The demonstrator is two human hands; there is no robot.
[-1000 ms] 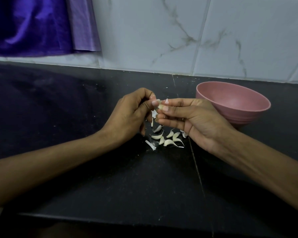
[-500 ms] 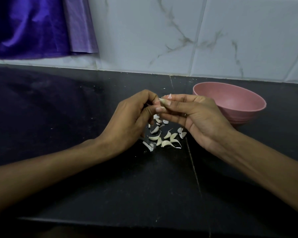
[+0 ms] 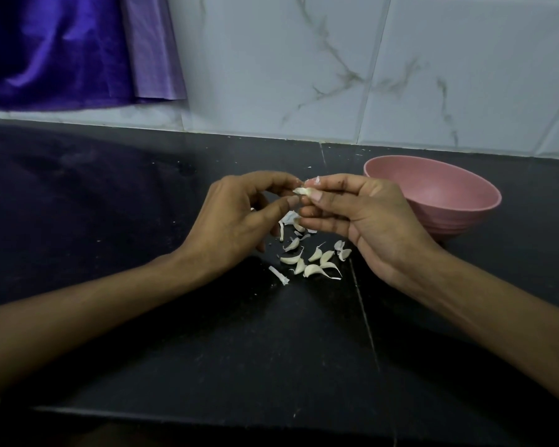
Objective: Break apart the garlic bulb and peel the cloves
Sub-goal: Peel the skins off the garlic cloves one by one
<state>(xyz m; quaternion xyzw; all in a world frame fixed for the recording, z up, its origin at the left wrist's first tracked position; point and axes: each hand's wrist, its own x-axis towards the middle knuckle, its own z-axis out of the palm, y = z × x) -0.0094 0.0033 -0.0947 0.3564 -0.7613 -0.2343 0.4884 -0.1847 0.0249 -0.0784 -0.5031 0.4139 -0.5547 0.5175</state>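
On the tabletop [image 3: 207,333] nearest you lay the loose cloves [image 3: 310,261] and skins. Above them your right hand [image 3: 362,217] pinched one clove [image 3: 304,191], while your left hand [image 3: 239,217] picked at its tip with curled fingers. A slipping grip could have dropped it short of the pink bowl [image 3: 433,195] beyond.
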